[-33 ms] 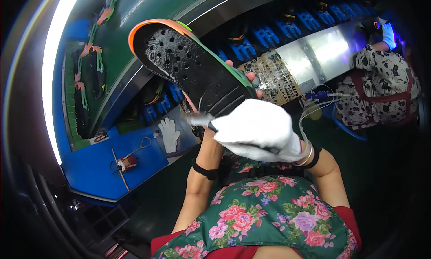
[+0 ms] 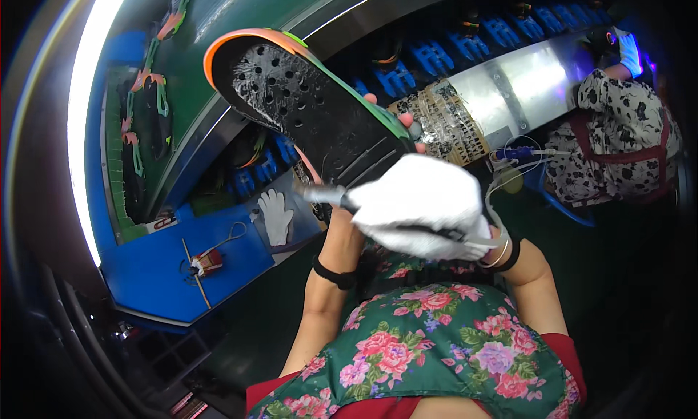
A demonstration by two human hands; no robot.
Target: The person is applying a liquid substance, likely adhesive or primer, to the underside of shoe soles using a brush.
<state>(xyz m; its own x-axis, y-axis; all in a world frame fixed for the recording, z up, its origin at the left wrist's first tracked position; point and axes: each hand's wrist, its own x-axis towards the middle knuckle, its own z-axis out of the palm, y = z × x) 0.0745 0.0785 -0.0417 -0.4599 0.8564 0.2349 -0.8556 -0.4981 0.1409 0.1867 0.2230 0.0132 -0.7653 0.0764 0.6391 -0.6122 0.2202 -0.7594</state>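
A large black shoe sole (image 2: 320,114) with round holes at its toe end and an orange-to-green rim is held tilted in front of me. Its toe half glistens as if wet. Bare fingertips of my left hand (image 2: 407,120) curl over its right edge; the rest of that hand is hidden behind the sole. Over the heel end, my right hand (image 2: 418,201) in a white glove is closed on a thin tool that looks like a brush (image 2: 325,194). The tool's tip is smeared by motion, near the sole's left edge.
A blue table (image 2: 167,274) at left bears a stick and a small red container (image 2: 209,262). A white glove (image 2: 275,217) lies beside it. More soles (image 2: 138,139) hang or lie far left. Blue racks (image 2: 436,55) line the back. A co-worker (image 2: 618,128) sits at right.
My gloved right hand and the tool have shifted slightly to the right. The sole has barely moved, a touch to the left.
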